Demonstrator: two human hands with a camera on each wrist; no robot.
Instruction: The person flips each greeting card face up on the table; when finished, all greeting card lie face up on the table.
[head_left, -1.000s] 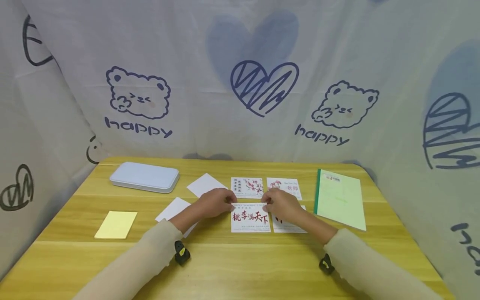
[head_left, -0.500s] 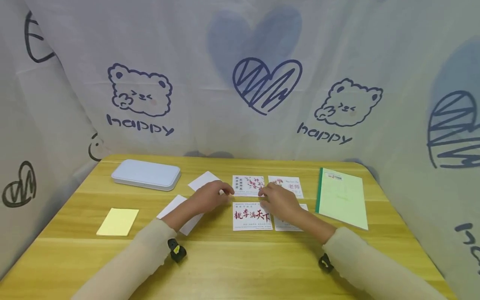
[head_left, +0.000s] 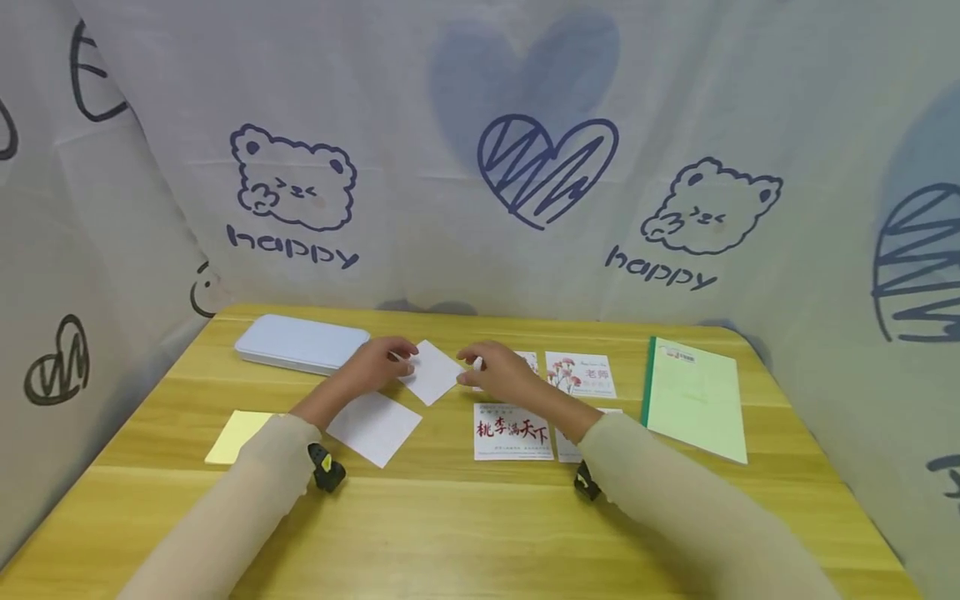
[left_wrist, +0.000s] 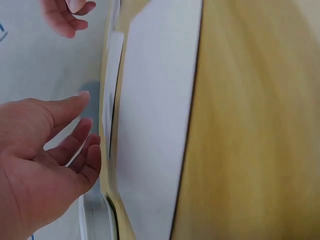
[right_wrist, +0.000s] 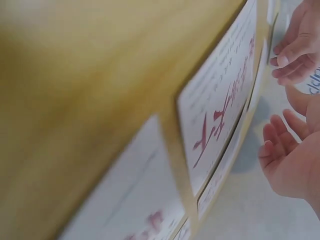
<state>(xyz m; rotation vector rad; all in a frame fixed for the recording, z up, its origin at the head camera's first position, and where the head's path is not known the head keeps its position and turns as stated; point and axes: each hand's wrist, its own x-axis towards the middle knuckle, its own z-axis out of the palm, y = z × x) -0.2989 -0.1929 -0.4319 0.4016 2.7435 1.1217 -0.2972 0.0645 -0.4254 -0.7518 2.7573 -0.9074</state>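
Left hand (head_left: 375,368) and right hand (head_left: 501,371), either side of blank card (head_left: 431,373), toward far edge of table (head_left: 450,533); on both, thumb apart from loosely bent fingers. Second blank card (head_left: 378,429), closer to near edge. Four printed cards (head_left: 513,433), two rows. Notebook (head_left: 697,400), toward right edge.

One bare left hand (head_left: 372,367), one bare right hand (head_left: 504,374), four printed white paper cards (head_left: 513,432), two plain white paper squares (head_left: 432,372), one yellow paper square (head_left: 234,439), one green-spined pale-green notebook (head_left: 695,400) and one pale rounded case (head_left: 298,340) were counted at one wooden table (head_left: 465,525).
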